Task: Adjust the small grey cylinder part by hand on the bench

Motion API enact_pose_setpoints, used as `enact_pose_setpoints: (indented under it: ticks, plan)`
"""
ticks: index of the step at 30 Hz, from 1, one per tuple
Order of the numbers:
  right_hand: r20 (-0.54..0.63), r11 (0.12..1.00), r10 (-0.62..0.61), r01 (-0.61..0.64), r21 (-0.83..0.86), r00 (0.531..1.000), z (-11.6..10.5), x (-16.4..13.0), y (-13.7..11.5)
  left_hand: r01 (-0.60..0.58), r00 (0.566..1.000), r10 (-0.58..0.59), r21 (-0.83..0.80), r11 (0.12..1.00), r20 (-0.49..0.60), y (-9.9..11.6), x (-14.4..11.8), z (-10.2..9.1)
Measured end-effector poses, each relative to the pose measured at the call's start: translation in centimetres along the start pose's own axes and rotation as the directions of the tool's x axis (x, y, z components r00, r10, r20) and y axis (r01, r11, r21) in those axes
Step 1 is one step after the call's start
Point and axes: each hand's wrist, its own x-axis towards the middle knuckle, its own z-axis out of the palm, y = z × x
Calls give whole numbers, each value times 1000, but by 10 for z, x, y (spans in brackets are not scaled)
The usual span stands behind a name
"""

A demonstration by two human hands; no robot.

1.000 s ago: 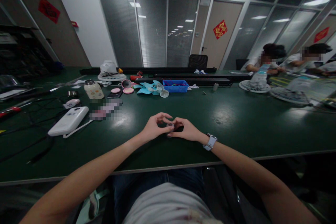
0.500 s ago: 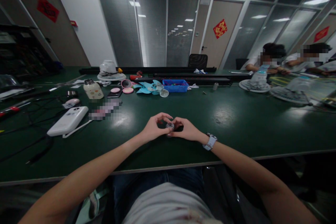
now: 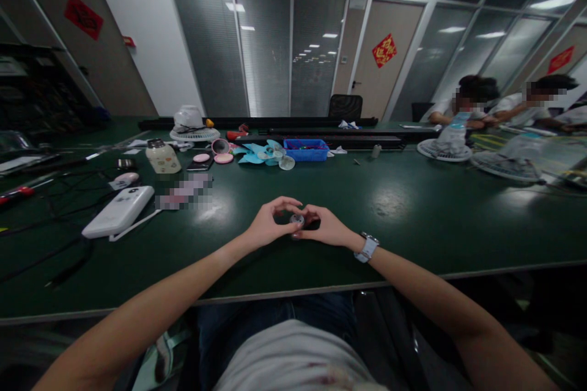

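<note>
Both hands brought together at the middle, forearms stretched forward

The left hand and the right hand are held fingertip to fingertip, fingers curled and thumbs turned inward. The heels of both hands are rested low. Both forearms are extended and angled inward from the elbows, bare. A pale watch is worn on the right wrist.

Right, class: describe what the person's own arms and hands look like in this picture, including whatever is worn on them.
Both forearms are bare, with no sleeves showing up to the picture's edge. The right arm wears a wristwatch with a white strap and a silvery case. The left hand is bare, with no glove or ring visible. The right hand is also ungloved; its nails look darkly painted, though they are too small to be sure.
</note>
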Motion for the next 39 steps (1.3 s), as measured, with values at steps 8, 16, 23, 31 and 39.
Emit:
enact_pose_setpoints:
  ticks: [8, 16, 23, 31, 39]
  plan:
    - [-2, 1000, 1, -1, 13, 1000, 0, -1, -1, 43, 999, -41, -95, 995, 30, 1, 1, 1]
    - [9, 1000, 6, -6, 24, 1000, 1, -1, -2, 59, 998, -62, -121, 991, -25, -4, 1, 1]
    - [11, 1000, 4, -5, 22, 1000, 0, -2, -4, 52, 998, -57, -130, 990, -35, -5, 1, 0]
    - [6, 1000, 5, -5, 17, 1000, 1, -1, 0, 39, 998, -44, -134, 990, -38, -9, 2, 0]
    - [10, 1000, 9, -9, 14, 1000, 0, -1, -2, 34, 998, -40, -130, 991, -42, -8, 2, 0]
